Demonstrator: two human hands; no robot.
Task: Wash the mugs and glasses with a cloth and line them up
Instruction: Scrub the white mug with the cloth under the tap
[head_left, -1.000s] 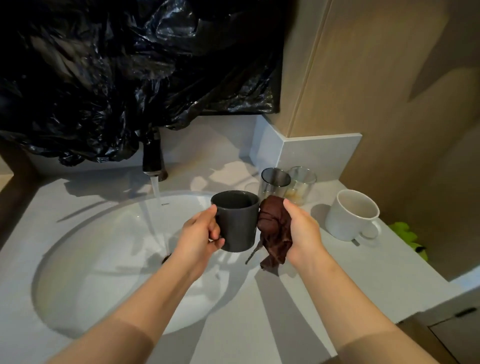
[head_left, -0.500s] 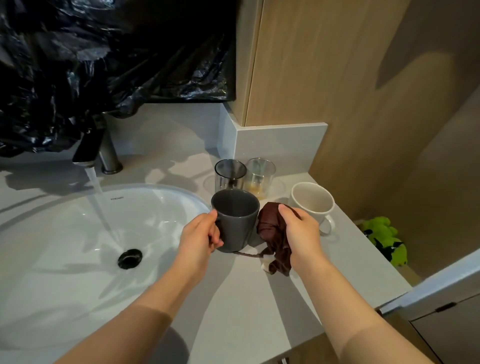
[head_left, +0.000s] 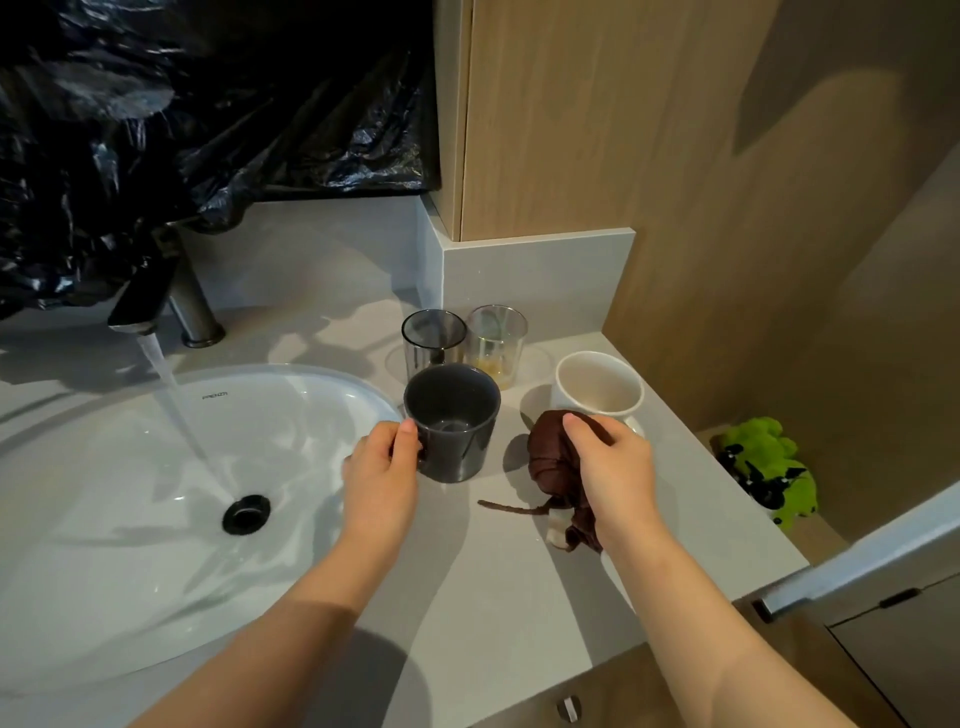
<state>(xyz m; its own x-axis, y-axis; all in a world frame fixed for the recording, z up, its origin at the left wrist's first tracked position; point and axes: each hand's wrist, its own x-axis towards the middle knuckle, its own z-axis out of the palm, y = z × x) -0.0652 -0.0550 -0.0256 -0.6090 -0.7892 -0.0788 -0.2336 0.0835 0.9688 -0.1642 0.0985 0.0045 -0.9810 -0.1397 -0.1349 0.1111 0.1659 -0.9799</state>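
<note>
A dark grey mug (head_left: 457, 421) stands upright on the grey counter (head_left: 483, 587) just right of the sink. My left hand (head_left: 382, 467) grips it at its handle side. My right hand (head_left: 610, 473) holds a bunched dark brown cloth (head_left: 553, 462), whose lower end and a loose strand lie on the counter. Behind the grey mug stand a smoky glass (head_left: 432, 338) and a clear glass (head_left: 496, 340) with a yellowish residue at its bottom. A white mug (head_left: 597, 387) stands to their right, partly behind the cloth.
Water runs from the tap (head_left: 150, 301) into the white oval sink (head_left: 130, 499) at the left. Black plastic sheeting (head_left: 197, 114) hangs above the tap. A wooden wall panel rises behind the counter. A green plush toy (head_left: 763, 467) lies on the floor at the right.
The grey mug came away from the sink and down onto the counter in front of the glasses. The cloth moved away from the mug to the right and now touches the counter.
</note>
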